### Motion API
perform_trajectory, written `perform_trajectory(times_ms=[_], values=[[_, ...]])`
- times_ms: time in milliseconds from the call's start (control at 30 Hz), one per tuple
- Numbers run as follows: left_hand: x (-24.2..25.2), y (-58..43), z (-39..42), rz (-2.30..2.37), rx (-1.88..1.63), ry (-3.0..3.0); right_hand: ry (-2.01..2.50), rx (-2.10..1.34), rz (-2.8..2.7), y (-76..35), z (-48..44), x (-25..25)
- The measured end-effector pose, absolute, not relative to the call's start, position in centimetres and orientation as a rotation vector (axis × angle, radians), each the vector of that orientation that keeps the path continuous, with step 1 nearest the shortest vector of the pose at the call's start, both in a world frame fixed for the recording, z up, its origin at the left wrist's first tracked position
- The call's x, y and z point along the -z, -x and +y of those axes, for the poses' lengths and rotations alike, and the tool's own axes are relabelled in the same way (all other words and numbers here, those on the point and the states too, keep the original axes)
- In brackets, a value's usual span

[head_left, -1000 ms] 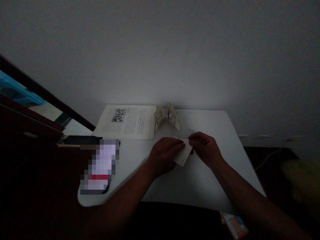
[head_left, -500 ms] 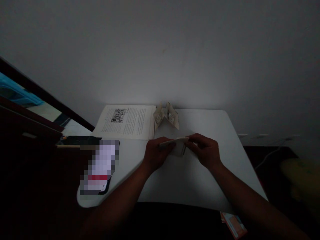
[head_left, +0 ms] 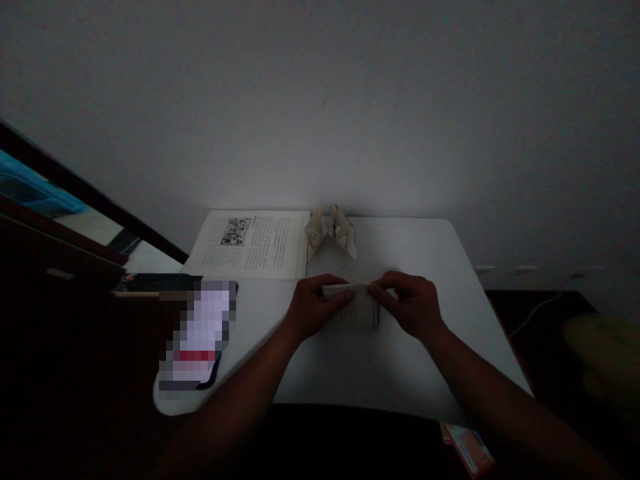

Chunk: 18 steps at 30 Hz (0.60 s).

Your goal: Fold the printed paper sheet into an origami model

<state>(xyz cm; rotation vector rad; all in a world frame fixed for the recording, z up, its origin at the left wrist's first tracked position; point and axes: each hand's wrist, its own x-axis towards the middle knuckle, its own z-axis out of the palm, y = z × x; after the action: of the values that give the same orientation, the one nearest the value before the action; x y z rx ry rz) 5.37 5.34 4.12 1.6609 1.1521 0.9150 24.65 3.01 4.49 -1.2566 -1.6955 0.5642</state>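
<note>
Between both hands is a folded sheet of printed paper [head_left: 353,315], its top fold level and its printed face toward me. My left hand [head_left: 320,303] pinches the left part of that fold, thumb in front and fingers behind. At the right end of the fold, my right hand [head_left: 407,300] pinches the paper between thumb and fingertips. Just beyond the hands stands a folded paper shape [head_left: 331,235] with raised points, made of printed paper. The dim light hides the finer creases.
An open book [head_left: 270,247] lies at the back left of the white table [head_left: 415,247], against the wall. A phone [head_left: 205,333], its screen blurred out, rests at the left edge. Below the table's front edge is a small colourful packet [head_left: 470,450]. A white cable [head_left: 535,313] hangs at right.
The paper's top fold has gone from tilted to level, and more of its printed face now shows below the hands. Both hands keep their pinch and have barely shifted.
</note>
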Motion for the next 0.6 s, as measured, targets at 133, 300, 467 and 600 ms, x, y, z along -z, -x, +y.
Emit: perform_trajectory(times_ms=[133, 300, 467, 600], values=[[-4.53, -5.49, 5.37, 1.081, -0.949, -1.845, 1.151, -0.616, -1.823, -24.14, 2.98, -4.65], [-4.43, -5.84, 5.18, 1.031, -0.931, -1.958, 1.105, -0.694, -1.888, -23.84, 3.08, -4.28], [-4.32, -5.79, 5.38, 1.092, -0.924, -1.946, 1.099, -0.648, -1.904, -24.05, 3.10, -4.24], [-4.32, -5.38, 5.74, 1.183, -0.962, -1.920, 1.121, -0.627, -1.860, -24.27, 2.99, -4.39]])
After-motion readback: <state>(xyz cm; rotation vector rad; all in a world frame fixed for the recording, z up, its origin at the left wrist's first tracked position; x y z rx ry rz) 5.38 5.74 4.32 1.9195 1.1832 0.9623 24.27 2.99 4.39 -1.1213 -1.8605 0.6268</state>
